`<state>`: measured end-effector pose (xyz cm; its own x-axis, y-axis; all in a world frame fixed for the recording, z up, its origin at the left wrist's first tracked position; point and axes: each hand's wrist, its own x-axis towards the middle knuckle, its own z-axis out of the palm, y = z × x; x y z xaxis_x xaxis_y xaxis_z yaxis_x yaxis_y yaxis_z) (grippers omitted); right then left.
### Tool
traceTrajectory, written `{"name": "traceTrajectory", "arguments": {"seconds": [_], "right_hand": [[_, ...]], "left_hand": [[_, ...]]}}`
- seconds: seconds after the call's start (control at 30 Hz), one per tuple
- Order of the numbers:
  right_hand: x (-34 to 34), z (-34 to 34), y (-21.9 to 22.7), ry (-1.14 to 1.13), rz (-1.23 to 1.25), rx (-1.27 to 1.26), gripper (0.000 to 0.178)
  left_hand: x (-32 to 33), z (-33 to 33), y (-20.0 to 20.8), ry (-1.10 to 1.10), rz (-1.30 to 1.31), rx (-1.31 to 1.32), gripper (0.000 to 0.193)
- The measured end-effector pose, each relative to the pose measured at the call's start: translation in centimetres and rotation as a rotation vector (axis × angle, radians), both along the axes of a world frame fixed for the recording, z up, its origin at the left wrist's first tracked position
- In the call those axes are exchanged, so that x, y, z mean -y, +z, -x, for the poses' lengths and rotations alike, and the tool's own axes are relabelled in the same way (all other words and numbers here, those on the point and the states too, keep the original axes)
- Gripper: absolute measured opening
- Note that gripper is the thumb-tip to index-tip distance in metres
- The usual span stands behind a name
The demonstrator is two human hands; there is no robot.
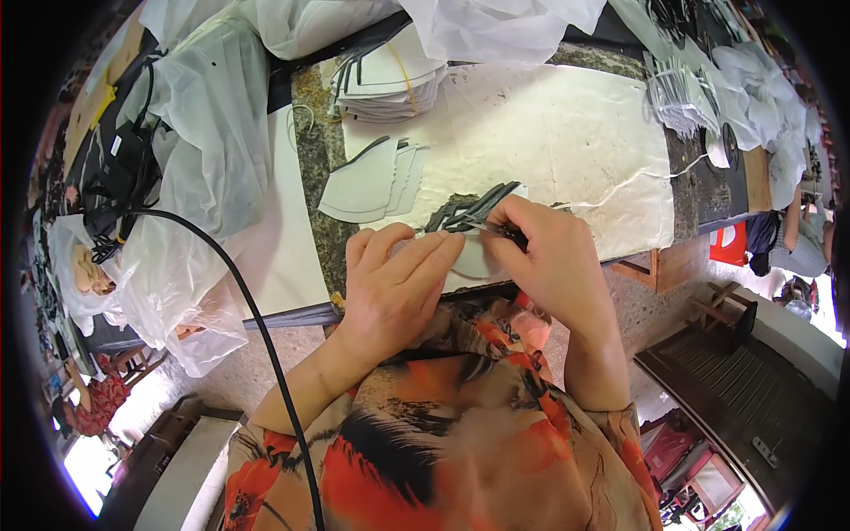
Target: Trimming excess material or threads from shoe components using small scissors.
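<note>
A curved grey-white piece point(476, 259) lies on the pale work sheet near the table's front edge. Dark narrow strips point(469, 208) sit bunched along its far side. My left hand point(394, 283) rests on the piece from the left, fingers stretched out and their tips against the strips; its thumb is hidden. From the right, my right hand point(549, 252) is closed on a small pointed metal tool point(487, 228) with a dark handle, its tip at the strips close to my left fingertips. The tool's exact kind is mostly covered by my fingers.
Several similar pieces point(372, 184) lie fanned out beyond my left hand. Farther back stands a banded stack point(390, 84). Plastic bags point(212, 124) crowd the left and far sides. A black cable point(239, 274) hangs across the left. White cord point(629, 188) trails over the sheet.
</note>
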<state>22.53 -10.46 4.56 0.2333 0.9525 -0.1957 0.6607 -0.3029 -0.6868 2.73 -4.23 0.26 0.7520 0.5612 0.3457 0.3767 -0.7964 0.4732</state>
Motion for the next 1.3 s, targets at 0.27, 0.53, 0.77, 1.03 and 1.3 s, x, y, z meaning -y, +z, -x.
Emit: {"name": "traceTrajectory", "arguments": {"seconds": [0.27, 0.53, 0.77, 1.03, 1.3], "right_hand": [[-0.3, -0.8, 0.1, 0.050, 0.029, -0.020, 0.014], [-0.6, -2.0, 0.0, 0.001, 0.004, 0.062, 0.016], [-1.0, -2.9, -0.2, -0.016, 0.017, 0.066, 0.016], [-0.9, -3.8, -0.6, -0.077, 0.021, 0.037, 0.017], [-0.8, -4.1, -1.0, -0.107, 0.022, 0.003, 0.018]], "left_hand": [[0.1, -0.1, 0.3, -0.001, -0.012, -0.025, 0.040], [0.1, -0.4, 1.0, -0.031, -0.041, -0.095, 0.045], [0.0, -1.2, 1.8, -0.064, -0.047, -0.160, 0.048], [-0.1, -1.9, 2.2, -0.092, -0.014, -0.215, 0.049], [-0.4, -2.9, 3.1, -0.103, 0.012, -0.236, 0.046]]}}
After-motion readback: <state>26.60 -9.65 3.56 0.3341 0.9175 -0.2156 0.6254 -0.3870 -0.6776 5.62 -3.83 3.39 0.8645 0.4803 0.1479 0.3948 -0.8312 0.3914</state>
